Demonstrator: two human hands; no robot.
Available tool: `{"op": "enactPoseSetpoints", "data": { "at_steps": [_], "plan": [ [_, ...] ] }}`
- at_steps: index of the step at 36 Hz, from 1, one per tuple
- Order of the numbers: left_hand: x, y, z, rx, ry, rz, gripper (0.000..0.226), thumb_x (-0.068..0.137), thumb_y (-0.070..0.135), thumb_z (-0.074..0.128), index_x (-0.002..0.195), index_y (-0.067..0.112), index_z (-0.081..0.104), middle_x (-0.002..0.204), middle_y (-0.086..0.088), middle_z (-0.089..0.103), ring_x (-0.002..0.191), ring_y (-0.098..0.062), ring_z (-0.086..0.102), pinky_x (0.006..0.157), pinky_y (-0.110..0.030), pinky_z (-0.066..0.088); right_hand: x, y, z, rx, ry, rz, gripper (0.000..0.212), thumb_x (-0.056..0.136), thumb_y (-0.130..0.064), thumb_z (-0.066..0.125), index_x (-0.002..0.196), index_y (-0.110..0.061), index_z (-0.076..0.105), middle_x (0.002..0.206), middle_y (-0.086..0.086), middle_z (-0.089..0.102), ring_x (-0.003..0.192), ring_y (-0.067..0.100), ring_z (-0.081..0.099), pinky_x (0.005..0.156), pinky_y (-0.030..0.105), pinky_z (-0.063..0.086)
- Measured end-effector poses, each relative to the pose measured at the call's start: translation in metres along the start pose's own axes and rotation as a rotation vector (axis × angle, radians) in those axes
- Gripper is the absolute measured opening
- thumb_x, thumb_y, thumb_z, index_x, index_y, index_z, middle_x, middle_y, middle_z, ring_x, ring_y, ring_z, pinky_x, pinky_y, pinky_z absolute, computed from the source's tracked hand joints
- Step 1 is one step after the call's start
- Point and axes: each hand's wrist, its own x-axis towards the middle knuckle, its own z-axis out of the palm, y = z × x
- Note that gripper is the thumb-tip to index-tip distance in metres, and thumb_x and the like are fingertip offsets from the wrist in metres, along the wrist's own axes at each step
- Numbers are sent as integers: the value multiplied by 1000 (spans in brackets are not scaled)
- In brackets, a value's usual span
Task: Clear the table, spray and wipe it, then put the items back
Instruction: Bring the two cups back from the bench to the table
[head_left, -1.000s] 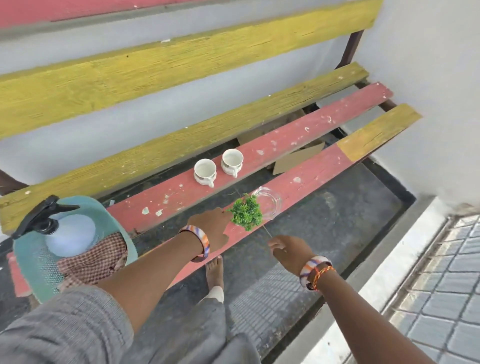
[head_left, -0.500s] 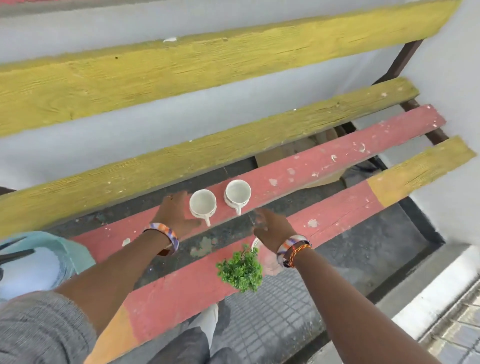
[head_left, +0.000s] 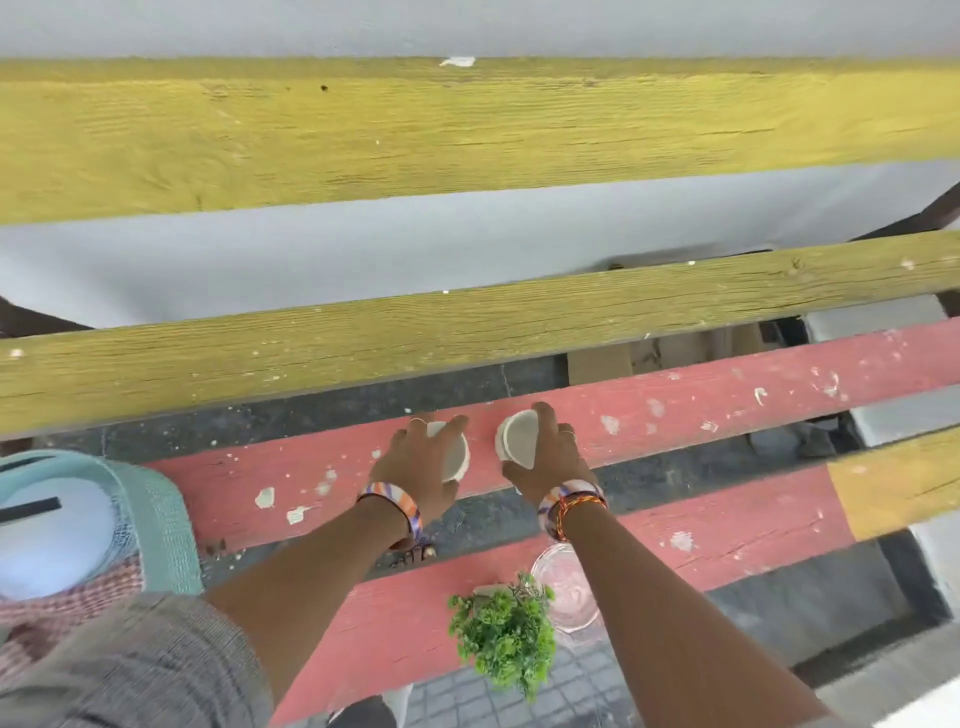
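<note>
Two round white cups on the far red plank (head_left: 727, 400), rough wood with chipped paint. Left hand (head_left: 421, 467) cupped over left cup (head_left: 457, 457), fingers wrapped on rim. Right hand (head_left: 550, 457) gripping right cup (head_left: 517, 439), tilted. Near plank (head_left: 727, 530): leafy green plant (head_left: 504, 639) beside clear glass dish (head_left: 569, 592). Far left: teal woven basket (head_left: 166, 519).

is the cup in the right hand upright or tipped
Tipped: the cup in the right hand shows its open mouth turned sideways toward the other cup.
</note>
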Motion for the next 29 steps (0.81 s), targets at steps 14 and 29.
{"op": "enactPoseSetpoints", "data": {
  "at_steps": [14, 29],
  "plan": [
    [-77, -34, -42, -1563, 141, -213, 34, 69, 6, 74, 92, 22, 54, 88, -4, 59, 71, -22, 59, 47, -24, 51, -70, -31, -4, 907, 63, -8, 50, 79, -14, 71, 113, -27, 37, 113, 14, 54, 90, 32, 59, 67, 36, 53],
    [-258, -52, -100, -1878, 131, 167, 16, 74, 19, 64, 86, 9, 60, 76, -8, 70, 64, -23, 68, 58, -46, 57, -245, -89, 4, 1833, -244, -345, 128, 11, -21, 94, 130, -6, 48, 85, 16, 67, 63, 31, 69, 55, 36, 58]
  ]
}}
